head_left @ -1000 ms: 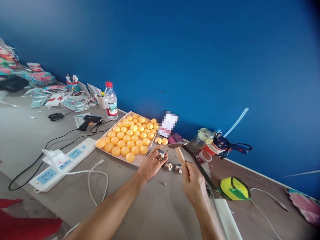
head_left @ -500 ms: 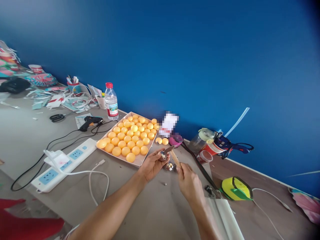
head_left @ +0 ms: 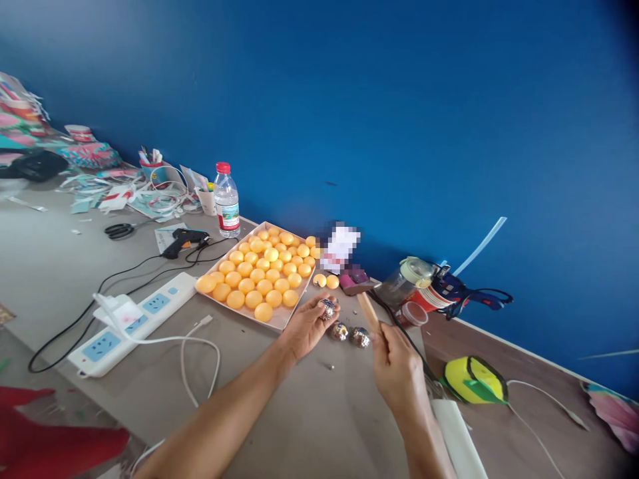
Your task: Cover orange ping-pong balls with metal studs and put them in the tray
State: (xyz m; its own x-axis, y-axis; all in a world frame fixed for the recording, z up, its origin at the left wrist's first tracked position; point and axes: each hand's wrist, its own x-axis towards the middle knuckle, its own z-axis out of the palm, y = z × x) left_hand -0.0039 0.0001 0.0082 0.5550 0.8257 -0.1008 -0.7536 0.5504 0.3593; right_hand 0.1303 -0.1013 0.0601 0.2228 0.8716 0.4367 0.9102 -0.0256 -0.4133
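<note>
My left hand (head_left: 310,327) is closed around a small shiny silver ball (head_left: 327,309), holding it above the table. My right hand (head_left: 397,359) grips the pale wooden handle of a tool that looks like a small hammer (head_left: 368,311). Its dark, flat head lies across the handle's top, to the right of the held ball and apart from it. Between my hands, one silver ball (head_left: 339,331) with an orange patch and another silver ball (head_left: 360,337) rest on the table. Left of them, a shallow white tray (head_left: 272,326) holds many orange table tennis balls (head_left: 263,312).
Two loose orange balls (head_left: 325,281) sit beyond my left hand. A power strip (head_left: 134,322), a glue gun (head_left: 184,243), scissors (head_left: 120,231) and a water bottle (head_left: 227,203) are on the left. At right stand a clear jar (head_left: 407,283) and a yellow-green item (head_left: 474,379).
The hammer has moved right and away from the silver ball in my left hand, with my right hand. A second silver ball on the table now shows. The view has shifted slightly.
</note>
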